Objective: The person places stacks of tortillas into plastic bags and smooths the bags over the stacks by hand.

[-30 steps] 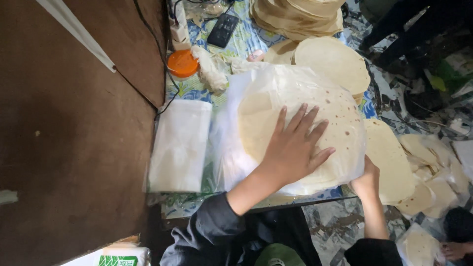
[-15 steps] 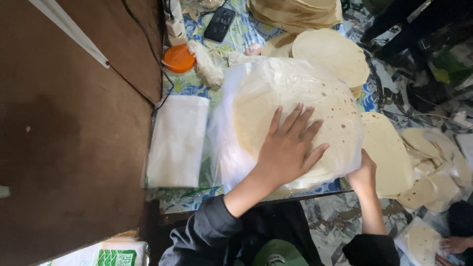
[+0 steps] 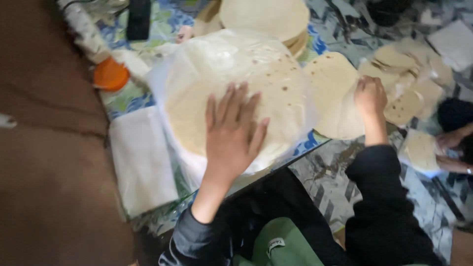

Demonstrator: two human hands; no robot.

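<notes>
the left hand (image 3: 231, 135) lies flat and open, fingers spread, pressing down on a stack of round flatbreads (image 3: 236, 88) wrapped in a clear plastic bag (image 3: 162, 83). that bagged stack sits in the middle of the counter (image 3: 125, 96), which wears a blue and green flowered cloth, and its near edge hangs just over the counter's front. the right hand (image 3: 370, 96) is off to the side, fingers curled down on the edge of a loose flatbread (image 3: 332, 88) lying just beside the bag; whether it truly pinches the bread or only rests there, i cannot tell from here. both arms are in dark sleeves.

left of the bag lies a pile of white flat sheets (image 3: 140, 160), touching the plastic. an orange lid (image 3: 111, 75) sits near the far left corner, with a dark remote-like thing (image 3: 139, 18) beyond it. another stack of flatbreads (image 3: 266, 17) stands at the far side, just behind the bagged one. more torn and folded pieces (image 3: 409, 79) are scattered to the right, and another person's hand (image 3: 451, 140) rests by a small bagged piece (image 3: 419, 150) there.
</notes>
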